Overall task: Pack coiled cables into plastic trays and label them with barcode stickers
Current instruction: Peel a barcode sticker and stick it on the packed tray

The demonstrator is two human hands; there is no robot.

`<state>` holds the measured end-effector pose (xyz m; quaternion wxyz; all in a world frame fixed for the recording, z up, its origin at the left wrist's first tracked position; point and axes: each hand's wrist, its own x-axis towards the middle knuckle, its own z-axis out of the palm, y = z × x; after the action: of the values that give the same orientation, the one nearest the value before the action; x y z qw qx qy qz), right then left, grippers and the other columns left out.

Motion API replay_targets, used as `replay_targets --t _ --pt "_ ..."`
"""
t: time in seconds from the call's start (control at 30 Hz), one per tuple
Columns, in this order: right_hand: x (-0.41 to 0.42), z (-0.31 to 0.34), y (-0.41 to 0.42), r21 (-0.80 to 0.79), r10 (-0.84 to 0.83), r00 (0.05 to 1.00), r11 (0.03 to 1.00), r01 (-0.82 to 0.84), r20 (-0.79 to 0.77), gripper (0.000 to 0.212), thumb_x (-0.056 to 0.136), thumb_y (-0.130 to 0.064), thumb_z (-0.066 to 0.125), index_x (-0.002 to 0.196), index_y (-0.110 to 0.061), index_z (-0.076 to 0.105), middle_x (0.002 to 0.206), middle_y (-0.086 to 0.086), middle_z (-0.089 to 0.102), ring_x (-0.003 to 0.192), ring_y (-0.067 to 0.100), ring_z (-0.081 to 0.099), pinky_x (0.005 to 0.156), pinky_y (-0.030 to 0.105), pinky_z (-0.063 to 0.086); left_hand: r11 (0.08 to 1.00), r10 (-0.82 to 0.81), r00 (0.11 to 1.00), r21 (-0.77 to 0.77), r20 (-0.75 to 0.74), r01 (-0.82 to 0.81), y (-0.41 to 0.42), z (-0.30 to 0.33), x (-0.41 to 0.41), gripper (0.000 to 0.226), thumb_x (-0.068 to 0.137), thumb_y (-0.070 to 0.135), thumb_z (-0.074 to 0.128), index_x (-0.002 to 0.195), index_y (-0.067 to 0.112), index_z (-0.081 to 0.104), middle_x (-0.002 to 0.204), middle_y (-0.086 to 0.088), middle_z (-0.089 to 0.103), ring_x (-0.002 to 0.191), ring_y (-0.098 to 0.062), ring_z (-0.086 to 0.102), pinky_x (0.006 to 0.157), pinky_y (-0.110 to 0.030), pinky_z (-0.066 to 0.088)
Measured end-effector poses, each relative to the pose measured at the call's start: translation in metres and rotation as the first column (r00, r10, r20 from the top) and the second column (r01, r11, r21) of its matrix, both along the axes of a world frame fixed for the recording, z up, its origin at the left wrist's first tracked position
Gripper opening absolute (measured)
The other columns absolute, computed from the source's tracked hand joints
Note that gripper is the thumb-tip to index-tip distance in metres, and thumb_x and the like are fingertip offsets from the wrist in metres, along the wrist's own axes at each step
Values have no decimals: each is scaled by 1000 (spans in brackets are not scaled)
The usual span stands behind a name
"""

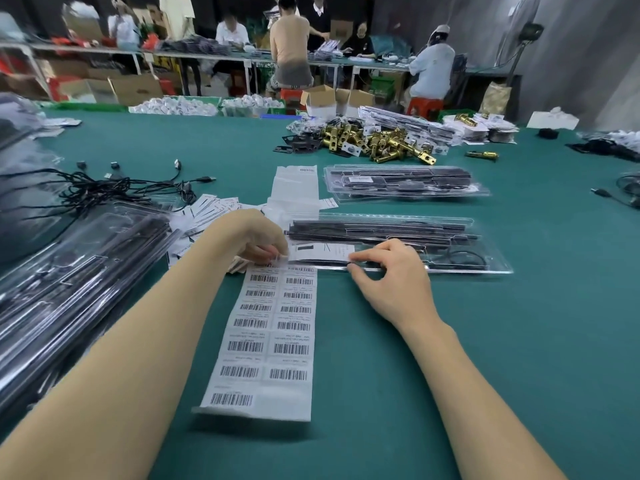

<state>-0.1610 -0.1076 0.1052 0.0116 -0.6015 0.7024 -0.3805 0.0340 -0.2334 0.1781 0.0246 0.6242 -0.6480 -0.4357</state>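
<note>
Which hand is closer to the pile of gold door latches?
Right. The right hand rests on the near plastic tray, roughly below the gold latches; the left hand sits farther left, at the sticker sheet's top.

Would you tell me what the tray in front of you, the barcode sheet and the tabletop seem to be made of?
Tray: clear, glossy thin plastic; the black parts show through it and its rim glints.
Barcode sheet: white matte paper, probably sticker stock, lifting slightly at the near end.
Tabletop: green, matte, likely felt or a mat.

My left hand (258, 242) covers the top of the barcode sticker sheet (268, 336); its print is too small to read, and the trays stack (69, 271), maybe blurred, is cut by the left edge
</note>
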Motion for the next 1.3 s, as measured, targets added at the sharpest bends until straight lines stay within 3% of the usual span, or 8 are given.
replay_targets --t 0.13,0.37,0.6,0.73,0.97,1.07,1.2,1.3 --pt "2 0 1 -7 4 1000 1000 -4 -14 15 87 -39 71 101 -35 78 85 -11 59 93 17 53 85 32 45 998 -61 998 -19 -4 61 1 -4 1 9 96 4 56 104 2 58 79 -5 55 52 -9 42 41 -15 37" --pt "8 -1 4 27 3 997 1000 0 -80 16 87 -51 63 86 -39 73 76 -18 64 84 14 48 70 27 41 968 -11 957 -243 -290 -62 11 -23 5 18 86 -8 61 86 9 55 85 -14 64 59 -16 52 47 -22 41" --pt "8 -1 4 48 9 1000 999 -8 -30 20 88 -52 58 82 -36 70 73 -19 65 87 11 51 72 27 44 958 56 919 -239 -391 -160 15 -38 8 21 79 -10 65 84 9 59 69 -13 68 57 -20 54 53 -28 44" --pt "5 1 4 10 -2 993 1000 1 119 20 87 -43 61 74 -31 70 67 -19 66 80 13 60 79 29 50 964 69 922 -213 -381 -161 12 -39 7 26 76 -14 65 82 10 57 69 -13 67 54 -20 54 54 -29 44" --pt "-6 6 4 -128 -86 956 984 126 281 19 88 -31 66 71 -26 71 66 -18 67 67 3 62 63 18 46 947 82 923 -260 -375 -190 10 -43 6 24 77 -10 62 78 11 54 67 -15 66 61 -25 57 65 -37 46" --pt "-25 13 4 -252 -228 928 918 305 293 5 87 -30 67 85 -27 71 81 -13 69 85 14 63 72 25 44 943 89 929 -270 -360 -195 11 -42 7 22 80 -9 59 79 12 51 70 -17 66 61 -25 56 64 -37 45" --pt "-54 12 3 -113 -464 830 849 517 308 53 83 -39 72 127 -16 56 127 6 56 120 26 47 93 33 37 963 43 915 -228 -401 -144 13 -32 20 22 87 -6 59 82 13 50 68 -13 63 50 -18 51 47 -23 39" --pt "-64 10 5 36 -501 816 857 514 289 69 82 -45 73 138 -14 48 138 11 51 129 32 44 106 44 37 989 27 846 -107 -532 -99 13 -24 28 17 91 -5 60 97 10 54 81 -15 61 55 -15 55 47 -20 46"
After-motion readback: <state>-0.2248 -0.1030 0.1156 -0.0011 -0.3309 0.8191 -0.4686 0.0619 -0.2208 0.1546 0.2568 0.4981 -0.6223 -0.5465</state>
